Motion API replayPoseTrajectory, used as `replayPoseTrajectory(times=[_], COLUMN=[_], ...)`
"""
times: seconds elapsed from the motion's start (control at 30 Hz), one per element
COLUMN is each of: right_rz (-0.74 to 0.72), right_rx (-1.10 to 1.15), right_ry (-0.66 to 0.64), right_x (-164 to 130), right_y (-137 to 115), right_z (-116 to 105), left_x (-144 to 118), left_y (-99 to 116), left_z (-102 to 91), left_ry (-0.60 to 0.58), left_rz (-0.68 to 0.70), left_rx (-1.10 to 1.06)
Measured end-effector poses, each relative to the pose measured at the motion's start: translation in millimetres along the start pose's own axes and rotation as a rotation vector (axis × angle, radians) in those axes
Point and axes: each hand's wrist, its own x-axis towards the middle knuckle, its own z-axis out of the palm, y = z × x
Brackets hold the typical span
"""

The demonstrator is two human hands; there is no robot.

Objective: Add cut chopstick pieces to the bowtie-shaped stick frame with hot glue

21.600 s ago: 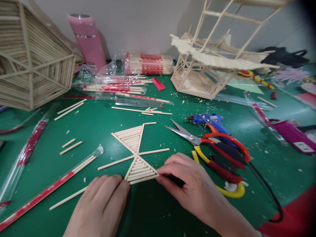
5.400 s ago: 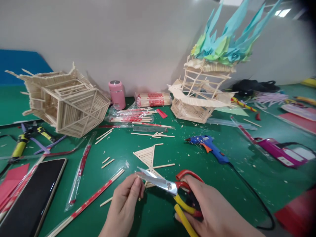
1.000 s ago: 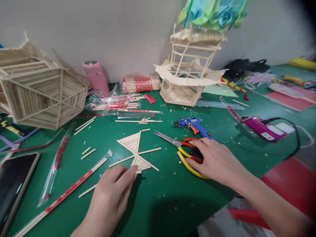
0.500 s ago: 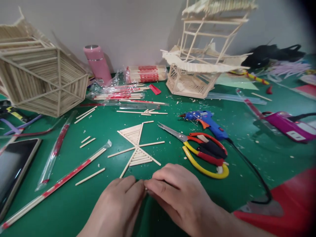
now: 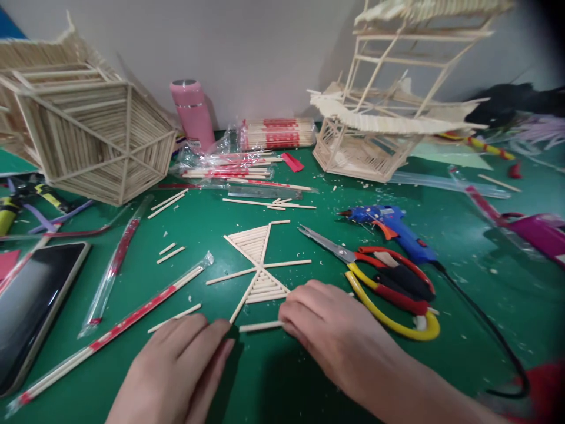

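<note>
My right hand (image 5: 329, 324) pinches one end of a short wooden stick (image 5: 261, 327), whose other end points left just below the star-shaped stick frame (image 5: 259, 269). That frame lies flat, with rows of sticks filling its upper-left and lower wedges. My left hand (image 5: 176, 359) is at the frame's lower-left spoke; its fingertips are by the spoke's end, the thumb slightly apart, and nothing shows in it. Scissors (image 5: 353, 254) with red and yellow handles lie right of the frame, near my right hand. A loose stick (image 5: 174, 318) lies partly behind my left hand.
A blue glue gun (image 5: 392, 227) with a black cord lies beyond the scissors. Stick-built structures stand at the back left (image 5: 110, 135) and back right (image 5: 375, 129). A pink flask (image 5: 193, 115), wrapped sticks (image 5: 277, 134) and a phone (image 5: 42, 306) are also on the green table.
My hands, together before, have moved apart. The short stick between them now shows in my right hand. The view has shifted, so the scene sits further right.
</note>
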Motion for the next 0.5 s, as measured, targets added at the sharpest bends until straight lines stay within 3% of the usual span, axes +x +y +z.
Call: replayPoseTrajectory(times=[0.07,0.23,0.5], right_rz=[0.003,0.015,0.084], right_rx=[-0.058,-0.104,-0.053], right_ry=[0.014,0.046,0.151], right_x=[2,5,8], right_y=[6,8,3], right_z=[-2,-1,2], left_x=[3,16,22], left_y=[-5,-8,-5], left_z=[-1.0,8.2,27.6], left_ry=[0.037,-0.004,-0.025], left_rz=[-0.011,-0.038,-0.056], left_rx=[0.043,-0.024,-0.084])
